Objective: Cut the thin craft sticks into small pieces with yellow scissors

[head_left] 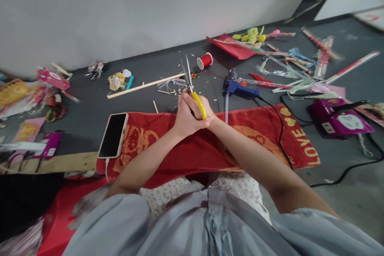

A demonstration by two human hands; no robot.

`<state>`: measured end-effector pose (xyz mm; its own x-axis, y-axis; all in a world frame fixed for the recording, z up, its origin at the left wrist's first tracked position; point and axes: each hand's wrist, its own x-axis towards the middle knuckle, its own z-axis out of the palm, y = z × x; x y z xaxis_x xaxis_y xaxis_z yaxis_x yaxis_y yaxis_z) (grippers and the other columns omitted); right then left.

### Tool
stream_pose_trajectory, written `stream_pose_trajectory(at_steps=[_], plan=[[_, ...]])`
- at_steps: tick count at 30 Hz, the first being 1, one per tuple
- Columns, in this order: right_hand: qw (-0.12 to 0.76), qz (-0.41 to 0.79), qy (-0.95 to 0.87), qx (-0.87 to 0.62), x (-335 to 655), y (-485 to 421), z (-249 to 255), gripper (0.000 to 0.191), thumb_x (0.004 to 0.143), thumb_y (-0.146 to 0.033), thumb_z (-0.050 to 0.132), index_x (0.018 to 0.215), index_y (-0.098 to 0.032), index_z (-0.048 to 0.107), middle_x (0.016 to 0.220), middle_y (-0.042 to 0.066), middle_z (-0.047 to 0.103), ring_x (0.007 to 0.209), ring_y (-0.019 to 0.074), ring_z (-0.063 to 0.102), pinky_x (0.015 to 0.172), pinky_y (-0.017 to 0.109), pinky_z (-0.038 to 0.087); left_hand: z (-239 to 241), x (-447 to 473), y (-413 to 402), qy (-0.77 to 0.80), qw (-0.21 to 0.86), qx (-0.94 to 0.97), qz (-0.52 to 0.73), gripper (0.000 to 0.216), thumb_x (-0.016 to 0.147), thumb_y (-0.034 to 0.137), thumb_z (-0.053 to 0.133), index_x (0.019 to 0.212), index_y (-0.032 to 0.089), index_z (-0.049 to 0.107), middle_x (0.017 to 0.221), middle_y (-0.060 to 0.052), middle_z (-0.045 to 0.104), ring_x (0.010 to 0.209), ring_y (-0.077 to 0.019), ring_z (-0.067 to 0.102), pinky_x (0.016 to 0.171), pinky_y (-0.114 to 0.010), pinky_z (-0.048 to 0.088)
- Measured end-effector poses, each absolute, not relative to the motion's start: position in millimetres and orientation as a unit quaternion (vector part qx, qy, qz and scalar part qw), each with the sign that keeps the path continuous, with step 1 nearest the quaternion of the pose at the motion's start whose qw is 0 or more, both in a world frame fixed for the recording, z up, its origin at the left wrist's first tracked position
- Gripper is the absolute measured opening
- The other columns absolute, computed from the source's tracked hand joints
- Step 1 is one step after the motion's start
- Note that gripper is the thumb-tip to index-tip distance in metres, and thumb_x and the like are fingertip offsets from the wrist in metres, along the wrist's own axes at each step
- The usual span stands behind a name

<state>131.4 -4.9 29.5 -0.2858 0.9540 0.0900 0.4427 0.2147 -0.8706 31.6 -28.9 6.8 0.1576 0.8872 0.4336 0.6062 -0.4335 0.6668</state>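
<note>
"above the red towel (207, 148), how do the hands sit?"

"together: left hand (186, 117) and right hand (205, 107) both wrapped round the yellow-handled scissors (189, 78), tips pointing away (anything between the blades, i can't tell). best squeeze evenly, wrists steady, clear of the glue gun (241, 89)."

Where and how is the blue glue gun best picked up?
Probably by its handle, from above and the right: the glue gun lies on its side with the handle stretching rightward. That keeps clear of the nozzle at the far end and the glue stick jutting toward the wearer. Leave free the cord at the handle's end.
</note>
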Motion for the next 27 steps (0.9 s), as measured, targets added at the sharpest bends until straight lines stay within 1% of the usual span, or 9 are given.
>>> stream_pose_trajectory(at_steps=[7,10,13,17,19,21,23,25,27], plan=[[0.314,0.375,-0.707,-0.511,131.0,-4.9,32.8,0.045,0.093,-0.055,0.025,0.074,-0.022,0.049,0.071,0.003,0.057,0.064,0.0148,0.051,0.064,0.027,0.04,4.8,30.6,-28.1,0.511,0.197,0.725,0.419,0.085,0.055,0.048,0.077,0.123,0.019,0.036,0.133,-0.018,0.044,0.132,-0.0319,0.043,0.116,-0.051,0.034],[0.316,0.377,-0.703,-0.513,131.3,-5.1,33.2,0.045,0.093,-0.055,0.026,0.074,-0.022,0.049,0.071,0.004,0.058,0.065,0.0149,0.052,0.065,0.027,0.04,6.3,30.2,-28.5,0.508,0.205,0.723,0.421,0.084,0.055,0.048,0.077,0.123,0.021,0.036,0.133,-0.017,0.045,0.134,-0.0317,0.042,0.117,-0.051,0.033],[0.325,0.379,-0.703,-0.507,131.2,-5.0,32.1,0.045,0.092,-0.056,0.025,0.074,-0.022,0.048,0.072,0.003,0.057,0.065,0.0147,0.052,0.065,0.027,0.041,8.7,29.7,-29.7,0.51,0.212,0.722,0.417,0.085,0.055,0.047,0.078,0.124,0.019,0.036,0.134,-0.018,0.044,0.135,-0.0324,0.04,0.118,-0.051,0.032],[0.33,0.378,-0.7,-0.508,129.2,-4.3,28.0,0.045,0.092,-0.058,0.026,0.071,-0.023,0.046,0.071,0.003,0.057,0.065,0.0147,0.052,0.064,0.027,0.04,6.1,28.9,-29.2,0.506,0.213,0.726,0.414,0.087,0.059,0.047,0.078,0.129,0.02,0.034,0.135,-0.016,0.044,0.136,-0.0303,0.041,0.118,-0.048,0.034],[0.339,0.393,-0.689,-0.505,128.3,-3.7,25.7,0.046,0.091,-0.06,0.028,0.069,-0.023,0.045,0.068,0.002,0.056,0.062,0.0145,0.051,0.063,0.027,0.04,1.4,27.6,-27.1,0.499,0.207,0.732,0.415,0.091,0.062,0.053,0.075,0.134,0.022,0.029,0.137,-0.016,0.042,0.138,-0.0295,0.039,0.118,-0.047,0.034],[0.351,0.418,-0.67,-0.503,128.7,-2.6,24.5,0.046,0.089,-0.062,0.031,0.069,-0.023,0.045,0.067,0.002,0.057,0.06,0.0141,0.051,0.061,0.027,0.039,-2.4,24.7,-24.8,0.483,0.198,0.74,0.425,0.092,0.068,0.063,0.067,0.138,0.022,0.024,0.142,-0.017,0.038,0.14,-0.0296,0.036,0.116,-0.045,0.035],[0.359,0.429,-0.656,-0.507,131.5,-1.5,25.7,0.047,0.09,-0.063,0.031,0.071,-0.023,0.047,0.065,0.002,0.058,0.06,0.0141,0.053,0.06,0.026,0.039,-1.1,19.8,-23.9,0.459,0.181,0.746,0.447,0.083,0.079,0.07,0.05,0.141,0.023,0.021,0.145,-0.018,0.036,0.139,-0.0281,0.038,0.111,-0.042,0.04],[0.354,0.409,-0.656,-0.526,136.7,-1.0,30.0,0.05,0.092,-0.062,0.026,0.073,-0.022,0.049,0.064,0.002,0.059,0.061,0.0148,0.055,0.061,0.026,0.039,7.1,13.4,-25.7,0.44,0.142,0.746,0.479,0.065,0.09,0.064,0.032,0.14,0.024,0.024,0.141,-0.016,0.041,0.133,-0.0245,0.045,0.103,-0.04,0.045],[0.325,0.357,-0.665,-0.57,142.8,-1.9,36.7,0.053,0.093,-0.063,0.024,0.074,-0.021,0.051,0.066,0.004,0.061,0.064,0.0165,0.058,0.06,0.027,0.038,20.1,6.7,-29.2,0.439,0.063,0.743,0.501,0.05,0.093,0.054,0.032,0.13,0.022,0.036,0.125,-0.014,0.054,0.116,-0.0216,0.056,0.094,-0.037,0.048]])
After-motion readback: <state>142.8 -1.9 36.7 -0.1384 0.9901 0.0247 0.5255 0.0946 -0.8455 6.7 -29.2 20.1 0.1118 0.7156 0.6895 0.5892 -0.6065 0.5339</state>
